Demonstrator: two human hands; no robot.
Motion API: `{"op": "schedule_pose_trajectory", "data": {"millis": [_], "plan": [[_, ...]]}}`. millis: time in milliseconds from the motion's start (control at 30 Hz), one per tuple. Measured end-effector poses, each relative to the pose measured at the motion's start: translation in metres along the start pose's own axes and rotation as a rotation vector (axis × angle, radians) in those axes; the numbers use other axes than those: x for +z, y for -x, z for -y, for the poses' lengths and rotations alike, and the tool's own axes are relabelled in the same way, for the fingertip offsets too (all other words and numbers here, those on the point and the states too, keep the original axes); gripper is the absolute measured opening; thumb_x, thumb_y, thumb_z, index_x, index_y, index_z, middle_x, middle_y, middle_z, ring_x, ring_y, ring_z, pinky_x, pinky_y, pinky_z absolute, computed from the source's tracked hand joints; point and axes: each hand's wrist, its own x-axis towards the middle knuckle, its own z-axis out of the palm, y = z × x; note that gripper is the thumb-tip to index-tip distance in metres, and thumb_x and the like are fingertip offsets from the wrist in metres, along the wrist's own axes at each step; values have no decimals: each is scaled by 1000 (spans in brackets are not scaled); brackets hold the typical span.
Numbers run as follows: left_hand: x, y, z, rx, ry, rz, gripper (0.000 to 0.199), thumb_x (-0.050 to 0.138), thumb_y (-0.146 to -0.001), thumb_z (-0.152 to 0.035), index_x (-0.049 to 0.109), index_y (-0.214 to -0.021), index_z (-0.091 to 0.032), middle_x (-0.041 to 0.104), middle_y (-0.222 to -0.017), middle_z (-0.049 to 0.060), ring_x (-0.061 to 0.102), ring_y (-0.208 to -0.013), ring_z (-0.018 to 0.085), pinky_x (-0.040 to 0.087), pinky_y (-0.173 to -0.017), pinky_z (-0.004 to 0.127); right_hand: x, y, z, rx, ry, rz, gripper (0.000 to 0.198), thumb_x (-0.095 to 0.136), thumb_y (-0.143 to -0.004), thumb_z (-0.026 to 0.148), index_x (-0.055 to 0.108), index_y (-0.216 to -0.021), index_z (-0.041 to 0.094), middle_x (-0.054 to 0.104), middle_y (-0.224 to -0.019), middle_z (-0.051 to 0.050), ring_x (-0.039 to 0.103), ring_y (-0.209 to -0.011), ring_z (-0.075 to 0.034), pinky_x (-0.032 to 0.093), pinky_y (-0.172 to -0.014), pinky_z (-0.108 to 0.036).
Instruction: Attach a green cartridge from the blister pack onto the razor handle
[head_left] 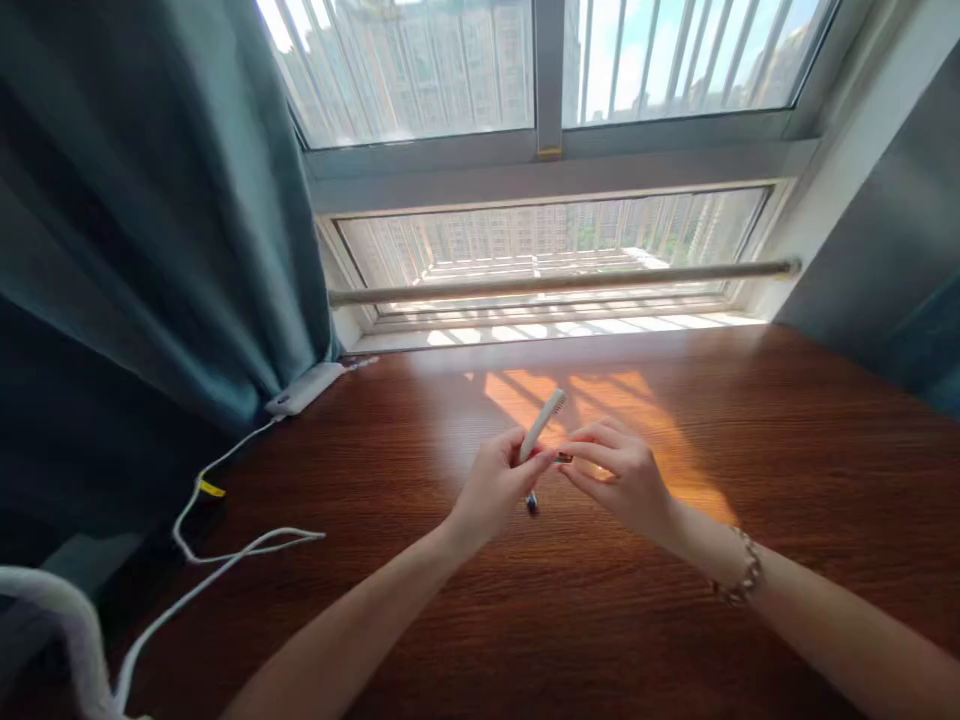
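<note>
Both hands meet above the middle of a dark wooden table (570, 620). The left hand (491, 490) is closed around a slim white tool (541, 425) with a dark lower tip, holding it tilted so that its ridged upper end points up and away from the person. The right hand (622, 475) pinches a small dark piece (564, 458) between thumb and forefinger, just beside the tool's shaft; what the piece is cannot be told. A bracelet (742, 575) circles the right wrist. At the table's far left corner lies a white power strip (306, 388) with a white cable (225, 545) trailing along the left edge, beside a teal curtain (150, 220). No container is in view. The far edge meets a window (540, 250); bare tabletop surrounds the hands on every side.
</note>
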Motion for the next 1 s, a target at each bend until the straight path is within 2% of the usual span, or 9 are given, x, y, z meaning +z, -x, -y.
{"op": "schedule_pose_trajectory", "data": {"millis": [167, 267, 433, 533, 600, 700, 900, 1000], "plan": [[-2, -4, -2, 14, 18, 57, 28, 59, -73, -40, 55, -76, -13, 41, -47, -8, 33, -42, 5, 25, -42, 18, 0, -3, 1, 81, -104, 12, 11, 61, -75, 23, 68, -83, 18, 66, -77, -5, 58, -70, -16, 46, -65, -29], [-1, -5, -2, 8, 49, 106, 30, 56, -75, -41, 54, -88, -14, 44, -48, -7, 35, -42, 5, 26, -42, 18, -2, -6, 1, 195, -230, 40, 10, 62, -74, 23, 69, -79, 19, 66, -73, -4, 59, -67, -15, 46, -62, -28], [0, -6, -1, 0, 129, 98, 32, 43, -82, -44, 51, -75, -14, 40, -46, -7, 32, -40, 4, 23, -40, 17, -5, -10, -7, 511, -504, 20, 17, 66, -69, 29, 70, -81, 18, 69, -79, -6, 62, -71, -18, 49, -64, -30], [-1, -5, -1, -4, 128, 114, 35, 41, -83, -44, 50, -69, -14, 36, -43, -7, 29, -38, 4, 20, -39, 17, -6, -12, -12, 613, -606, 15, 24, 68, -66, 33, 70, -84, 17, 70, -82, -7, 63, -73, -19, 50, -64, -31], [-1, -6, -1, -14, 114, 138, 35, 41, -83, -45, 51, -69, -14, 33, -42, -8, 28, -38, 4, 19, -38, 17, -7, -13, -12, 625, -619, 8, 25, 69, -66, 34, 70, -84, 17, 69, -81, -7, 62, -73, -19, 49, -63, -31], [-2, -7, 0, -45, 100, 148, 37, 42, -82, -46, 52, -68, -14, 31, -42, -8, 26, -37, 4, 18, -38, 17, -8, -14, -11, 571, -600, -11, 22, 68, -67, 31, 70, -84, 17, 69, -80, -6, 61, -75, -18, 48, -66, -30], [-4, -10, 2, -92, 156, 78, 37, 44, -80, -49, 51, -69, -14, 29, -41, -9, 21, -36, 3, 15, -37, 17, -9, -13, -10, 469, -541, -44, 16, 65, -70, 28, 70, -81, 18, 67, -79, -7, 59, -75, -18, 46, -66, -31], [-4, -9, 1, -82, 168, 120, 38, 44, -79, -50, 53, -70, -14, 29, -41, -9, 21, -36, 3, 16, -37, 17, -10, -14, -9, 442, -500, -35, 14, 64, -71, 28, 70, -79, 18, 66, -77, -6, 59, -73, -18, 45, -65, -31]]}}
